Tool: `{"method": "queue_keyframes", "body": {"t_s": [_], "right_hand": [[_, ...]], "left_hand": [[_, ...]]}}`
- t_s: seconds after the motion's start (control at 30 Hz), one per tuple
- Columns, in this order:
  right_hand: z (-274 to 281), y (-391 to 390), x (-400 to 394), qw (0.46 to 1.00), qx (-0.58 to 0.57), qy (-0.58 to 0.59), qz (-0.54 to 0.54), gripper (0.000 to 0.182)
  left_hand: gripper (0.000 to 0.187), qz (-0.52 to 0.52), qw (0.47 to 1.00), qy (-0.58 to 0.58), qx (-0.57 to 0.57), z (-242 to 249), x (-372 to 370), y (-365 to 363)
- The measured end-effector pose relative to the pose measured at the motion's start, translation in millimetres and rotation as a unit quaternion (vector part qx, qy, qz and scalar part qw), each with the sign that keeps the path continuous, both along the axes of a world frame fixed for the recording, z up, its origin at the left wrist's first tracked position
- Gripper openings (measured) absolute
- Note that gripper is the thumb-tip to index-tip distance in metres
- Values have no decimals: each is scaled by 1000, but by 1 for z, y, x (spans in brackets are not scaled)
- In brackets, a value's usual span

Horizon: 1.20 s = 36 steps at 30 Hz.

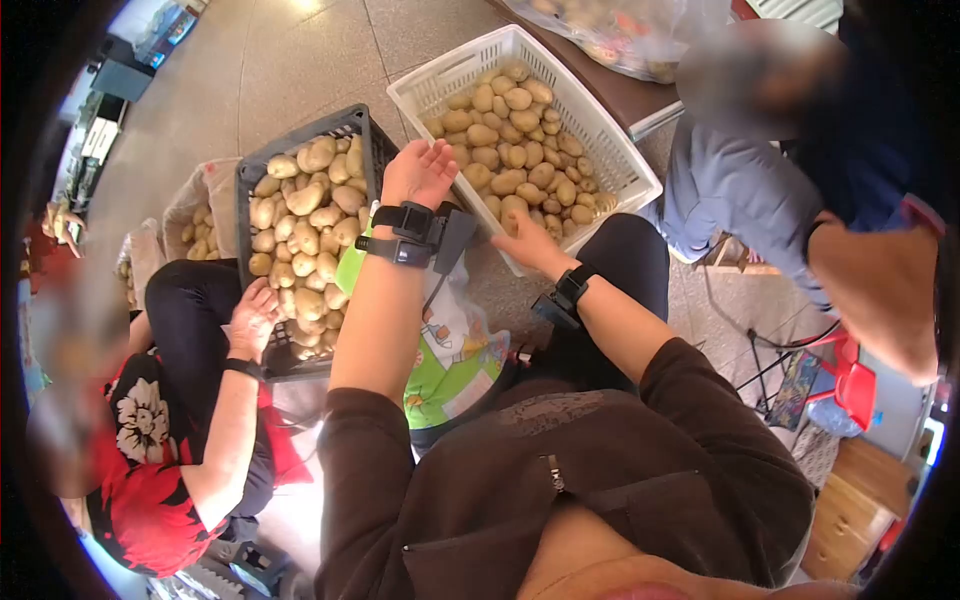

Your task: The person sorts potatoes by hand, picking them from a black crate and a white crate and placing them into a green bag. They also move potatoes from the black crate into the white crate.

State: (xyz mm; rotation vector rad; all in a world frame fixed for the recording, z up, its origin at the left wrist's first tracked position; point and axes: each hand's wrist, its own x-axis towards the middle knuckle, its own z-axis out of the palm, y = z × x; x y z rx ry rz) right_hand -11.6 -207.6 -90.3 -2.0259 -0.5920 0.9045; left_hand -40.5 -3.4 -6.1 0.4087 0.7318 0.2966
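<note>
White crate [455, 73]: rectangular, slotted walls, open top, upright, set obliquely. Pale potatoes [525, 155]: yellow-brown, round to oval, unpeeled, loose, piled across crate interior; level below rim, inner wall exposed along far and right edges. Black crate [378, 152]: rectangular, open top, upright, just beside left corner of white crate. Larger potatoes [305, 220]: yellow-tan, oval to irregular, loosely heaped; pile near rim at left edge, dark interior exposed at near edge.
</note>
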Motion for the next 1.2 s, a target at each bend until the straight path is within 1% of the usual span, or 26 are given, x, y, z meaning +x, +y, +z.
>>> {"method": "queue_keyframes", "body": {"t_s": [0.1, 0.13, 0.23, 0.27, 0.37, 0.4, 0.5, 0.53, 0.63, 0.73, 0.77, 0.8, 0.9, 0.93, 1.03, 1.07, 1.17, 1.2], "right_hand": [[5, 17, 29, 998, 5, -8, -57, 57], [-21, 23, 46, 995, 1, -88, -46, 55], [-32, 38, 78, 990, 17, -128, -57, 54], [-23, 43, 88, 995, -6, -81, -56, 59], [-33, 59, 117, 979, -4, -196, -56, 60], [-34, 63, 129, 979, 7, -194, -54, 60], [-28, 81, 159, 958, -7, -279, -62, 56], [-33, 89, 175, 952, -13, -298, -64, 59], [-35, 113, 214, 940, -51, -332, -61, 75], [-40, 135, 246, 917, -115, -382, 8, 83], [-32, 142, 253, 925, -147, -350, 35, 89], [-29, 150, 258, 925, -162, -342, 42, 89], [-51, 170, 285, 919, -192, -333, 83, 89], [-53, 176, 285, 912, -215, -339, 87, 87], [-55, 185, 284, 913, -249, -318, 53, 75], [-63, 186, 285, 913, -229, -338, 14, 61], [-58, 176, 281, 921, -175, -347, 9, 51], [-56, 172, 273, 915, -164, -368, 10, 47]], "left_hand": [[14, 9, 1000, -2, -9, 6, 5, 0], [13, 11, 1000, -7, -9, 8, 6, 0], [13, 9, 1000, -17, -10, 13, 8, -2], [12, 4, 1000, -15, -14, 14, 7, -5], [12, -5, 1000, -4, -19, 15, 7, -12], [11, -9, 1000, -7, -20, 16, 6, -13], [11, -19, 1000, -14, -15, 21, 5, -19], [11, -21, 999, -18, -19, 21, 5, -20], [10, -30, 999, -15, -26, 26, 6, -22], [10, -33, 999, -9, -32, 32, 8, -24], [10, -32, 999, -14, -31, 33, 8, -24], [10, -31, 999, -18, -30, 34, 8, -24], [13, -27, 999, -19, -37, 32, 8, -23], [13, -28, 999, -17, -42, 33, 8, -23], [14, -39, 998, -24, -42, 34, 10, -22], [15, -43, 998, -29, -41, 35, 10, -22], [15, -50, 998, -33, -30, 34, 8, -22], [16, -48, 998, -34, -28, 34, 9, -22]]}}
